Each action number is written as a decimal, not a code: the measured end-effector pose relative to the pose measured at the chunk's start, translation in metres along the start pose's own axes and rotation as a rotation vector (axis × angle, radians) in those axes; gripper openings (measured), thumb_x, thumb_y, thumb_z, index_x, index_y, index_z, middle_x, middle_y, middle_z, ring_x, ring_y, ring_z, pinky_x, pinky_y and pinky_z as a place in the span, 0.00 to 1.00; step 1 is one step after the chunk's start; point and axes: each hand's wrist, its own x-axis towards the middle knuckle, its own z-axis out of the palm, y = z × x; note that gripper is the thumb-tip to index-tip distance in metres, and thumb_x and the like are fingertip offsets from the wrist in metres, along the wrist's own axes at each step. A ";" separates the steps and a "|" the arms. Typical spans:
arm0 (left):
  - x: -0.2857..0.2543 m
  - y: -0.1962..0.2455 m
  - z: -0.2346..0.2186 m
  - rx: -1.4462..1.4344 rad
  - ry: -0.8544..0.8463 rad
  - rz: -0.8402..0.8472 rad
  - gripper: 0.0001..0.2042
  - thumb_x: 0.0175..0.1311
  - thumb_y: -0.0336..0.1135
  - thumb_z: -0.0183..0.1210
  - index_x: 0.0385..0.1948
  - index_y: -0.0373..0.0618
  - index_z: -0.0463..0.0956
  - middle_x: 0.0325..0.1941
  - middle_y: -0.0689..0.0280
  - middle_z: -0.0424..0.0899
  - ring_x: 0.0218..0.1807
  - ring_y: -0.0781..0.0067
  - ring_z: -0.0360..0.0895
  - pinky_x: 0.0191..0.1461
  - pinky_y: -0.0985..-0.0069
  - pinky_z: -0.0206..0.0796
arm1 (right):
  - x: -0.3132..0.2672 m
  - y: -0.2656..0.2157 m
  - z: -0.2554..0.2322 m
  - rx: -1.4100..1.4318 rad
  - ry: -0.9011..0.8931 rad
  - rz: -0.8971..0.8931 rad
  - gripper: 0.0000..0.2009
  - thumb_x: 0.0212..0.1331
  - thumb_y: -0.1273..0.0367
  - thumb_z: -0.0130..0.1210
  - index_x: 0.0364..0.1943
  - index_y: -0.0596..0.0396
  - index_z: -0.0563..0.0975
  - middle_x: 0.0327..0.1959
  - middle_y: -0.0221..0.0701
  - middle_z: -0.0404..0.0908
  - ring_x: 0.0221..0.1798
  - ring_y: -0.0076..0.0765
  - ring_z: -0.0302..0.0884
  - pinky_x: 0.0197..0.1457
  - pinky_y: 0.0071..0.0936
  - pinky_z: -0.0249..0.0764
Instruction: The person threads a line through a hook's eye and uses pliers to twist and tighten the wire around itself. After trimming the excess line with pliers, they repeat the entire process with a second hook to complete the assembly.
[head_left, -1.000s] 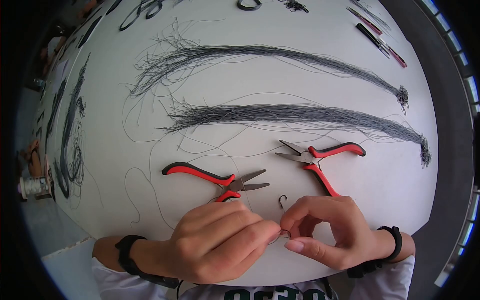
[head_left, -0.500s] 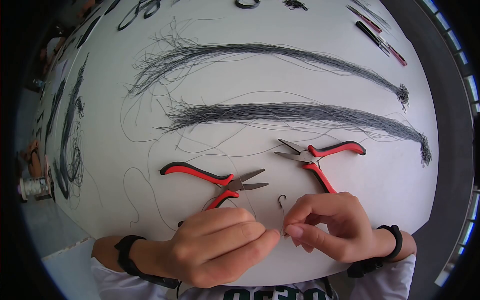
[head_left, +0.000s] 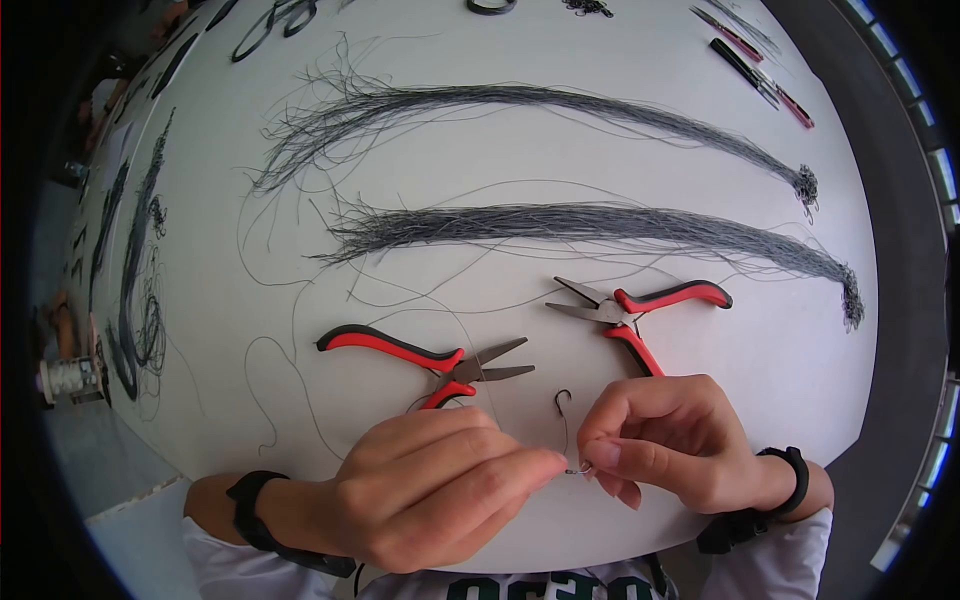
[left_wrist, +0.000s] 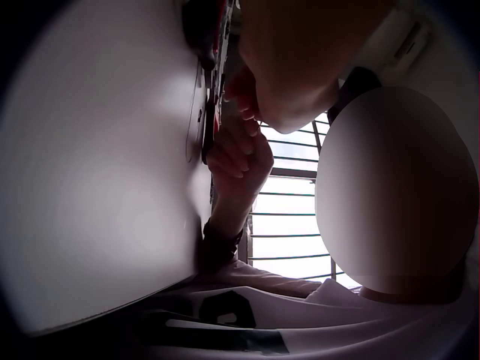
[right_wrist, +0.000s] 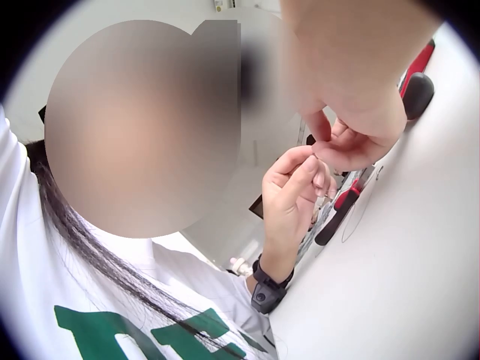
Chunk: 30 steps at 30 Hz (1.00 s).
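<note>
My left hand (head_left: 440, 490) has thumb and forefinger pinched on a thin fishing line beside a tiny metal piece (head_left: 574, 471). My right hand (head_left: 670, 445) pinches a small curved fishing hook (head_left: 586, 466) at that piece's other end, mostly hidden by the fingertips. The two hands' fingertips are close together over the table's near side. Just beyond them lies another fishing hook (head_left: 563, 403), with a thin line running toward the hands. Red-and-black pliers (head_left: 470, 370) lie beyond the left hand, and a second pair of pliers (head_left: 610, 310) beyond the right.
Two long bundles of dark line (head_left: 590, 222) stretch across the white table (head_left: 780, 380), the farther bundle (head_left: 480, 98) curving. Thread snips and a black-handled tool (head_left: 740, 68) lie at the far right. Scissors (head_left: 275, 25) are at the far left, and a spool (head_left: 70, 378) stands left.
The right fingers have changed their hold on the small hook and moved slightly right. The tiny metal piece now shows between the fingertips. The left hand stays nearly in place.
</note>
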 end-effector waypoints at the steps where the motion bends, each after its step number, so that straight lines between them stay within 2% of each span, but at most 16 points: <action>1: 0.000 0.000 0.000 -0.026 0.002 -0.013 0.14 0.41 0.15 0.64 0.33 0.36 0.77 0.21 0.63 0.76 0.20 0.70 0.74 0.22 0.78 0.64 | 0.000 0.000 0.000 0.000 0.000 0.000 0.05 0.62 0.78 0.49 0.32 0.67 0.75 0.28 0.35 0.77 0.27 0.21 0.74 0.25 0.17 0.70; 4: 0.001 0.001 -0.001 -0.091 0.000 -0.054 0.13 0.42 0.15 0.63 0.32 0.35 0.77 0.19 0.63 0.75 0.18 0.70 0.73 0.21 0.78 0.63 | 0.000 -0.001 0.002 0.011 -0.001 0.023 0.05 0.62 0.77 0.48 0.32 0.66 0.75 0.29 0.36 0.77 0.27 0.20 0.74 0.26 0.17 0.71; 6: 0.002 0.001 -0.002 -0.129 -0.004 -0.082 0.12 0.42 0.14 0.62 0.31 0.35 0.77 0.18 0.63 0.75 0.18 0.70 0.73 0.21 0.78 0.63 | 0.000 0.000 0.006 -0.265 0.096 -0.135 0.03 0.57 0.79 0.52 0.30 0.65 0.76 0.26 0.36 0.78 0.25 0.21 0.75 0.25 0.18 0.71; 7: 0.003 0.002 -0.002 -0.158 -0.004 -0.102 0.11 0.43 0.14 0.61 0.30 0.35 0.76 0.18 0.63 0.75 0.18 0.70 0.73 0.21 0.78 0.63 | 0.001 0.003 0.006 -0.265 0.095 -0.135 0.03 0.57 0.79 0.52 0.30 0.65 0.76 0.26 0.36 0.78 0.25 0.21 0.75 0.25 0.18 0.71; 9: 0.003 0.002 -0.002 -0.186 -0.003 -0.121 0.11 0.43 0.14 0.61 0.30 0.35 0.76 0.18 0.62 0.76 0.18 0.70 0.73 0.21 0.78 0.62 | 0.004 0.010 0.006 -0.796 0.204 -0.654 0.04 0.48 0.81 0.55 0.28 0.60 0.77 0.22 0.29 0.73 0.19 0.23 0.70 0.19 0.17 0.65; 10: 0.003 0.001 -0.001 -0.181 0.012 -0.119 0.10 0.43 0.14 0.61 0.29 0.35 0.76 0.18 0.62 0.76 0.18 0.70 0.74 0.21 0.79 0.62 | 0.005 0.011 0.007 -0.797 0.203 -0.654 0.04 0.48 0.81 0.55 0.28 0.60 0.77 0.22 0.29 0.73 0.19 0.23 0.70 0.19 0.17 0.65; 12: 0.002 0.000 0.000 -0.175 0.027 -0.117 0.10 0.43 0.15 0.61 0.29 0.35 0.76 0.18 0.62 0.76 0.18 0.70 0.74 0.21 0.79 0.62 | 0.007 0.014 0.009 -1.080 0.296 -0.913 0.08 0.38 0.81 0.58 0.26 0.58 0.77 0.21 0.29 0.72 0.16 0.26 0.68 0.15 0.20 0.62; 13: 0.001 0.000 0.000 -0.165 0.031 -0.108 0.10 0.43 0.15 0.61 0.29 0.35 0.76 0.19 0.61 0.77 0.18 0.70 0.74 0.21 0.79 0.62 | 0.008 0.017 0.010 -1.069 0.324 -0.930 0.09 0.34 0.80 0.59 0.25 0.58 0.76 0.20 0.28 0.71 0.16 0.25 0.68 0.15 0.21 0.62; 17: 0.002 0.000 -0.001 -0.152 0.021 -0.096 0.10 0.42 0.14 0.61 0.28 0.35 0.75 0.19 0.61 0.77 0.19 0.69 0.74 0.21 0.79 0.63 | 0.013 0.020 0.009 -1.070 0.365 -1.013 0.09 0.33 0.79 0.59 0.25 0.59 0.77 0.21 0.29 0.73 0.16 0.24 0.68 0.15 0.19 0.62; 19: 0.004 0.002 -0.003 -0.162 0.018 -0.121 0.11 0.41 0.15 0.62 0.28 0.36 0.76 0.20 0.61 0.78 0.19 0.70 0.75 0.21 0.79 0.63 | 0.014 0.020 0.008 -1.166 0.372 -1.139 0.10 0.31 0.79 0.60 0.25 0.61 0.77 0.23 0.30 0.74 0.16 0.22 0.68 0.15 0.16 0.62; 20: 0.004 0.003 -0.003 -0.173 0.013 -0.145 0.11 0.41 0.15 0.62 0.29 0.36 0.76 0.20 0.61 0.78 0.19 0.70 0.75 0.21 0.79 0.63 | 0.012 0.018 0.007 -1.167 0.372 -1.140 0.10 0.31 0.79 0.60 0.25 0.61 0.77 0.23 0.30 0.74 0.16 0.22 0.68 0.15 0.16 0.62; 22: 0.004 0.002 0.000 -0.172 0.027 -0.141 0.12 0.40 0.15 0.63 0.29 0.36 0.76 0.19 0.62 0.78 0.20 0.70 0.75 0.21 0.80 0.63 | 0.008 0.013 0.004 -1.265 0.255 -1.113 0.14 0.33 0.81 0.63 0.30 0.59 0.79 0.25 0.30 0.77 0.16 0.23 0.71 0.16 0.17 0.67; 26: 0.003 0.001 -0.004 -0.091 0.012 -0.078 0.13 0.40 0.16 0.64 0.31 0.37 0.77 0.22 0.63 0.78 0.21 0.69 0.76 0.23 0.79 0.65 | 0.010 0.015 0.007 -1.220 0.285 -1.148 0.09 0.36 0.78 0.62 0.27 0.62 0.78 0.23 0.32 0.76 0.16 0.22 0.69 0.16 0.16 0.64; 28: 0.000 0.001 -0.001 -0.042 0.043 -0.026 0.14 0.41 0.16 0.65 0.32 0.37 0.77 0.23 0.64 0.79 0.22 0.69 0.76 0.24 0.78 0.66 | 0.007 0.013 0.013 -0.870 0.302 -0.830 0.06 0.45 0.77 0.61 0.30 0.62 0.79 0.23 0.34 0.77 0.17 0.24 0.72 0.17 0.18 0.66; 29: -0.002 0.001 0.000 0.006 0.072 0.024 0.14 0.41 0.16 0.65 0.32 0.37 0.77 0.25 0.64 0.79 0.22 0.68 0.76 0.24 0.77 0.67 | 0.005 0.012 0.012 -0.871 0.301 -0.830 0.06 0.45 0.77 0.61 0.30 0.62 0.79 0.23 0.34 0.77 0.17 0.24 0.72 0.17 0.18 0.66; 30: -0.002 0.001 0.000 0.007 0.073 0.024 0.14 0.41 0.16 0.65 0.32 0.37 0.77 0.25 0.64 0.79 0.22 0.68 0.76 0.24 0.77 0.67 | 0.003 0.010 0.008 -0.788 0.219 -0.704 0.05 0.48 0.77 0.60 0.31 0.62 0.78 0.23 0.34 0.78 0.18 0.25 0.73 0.18 0.18 0.68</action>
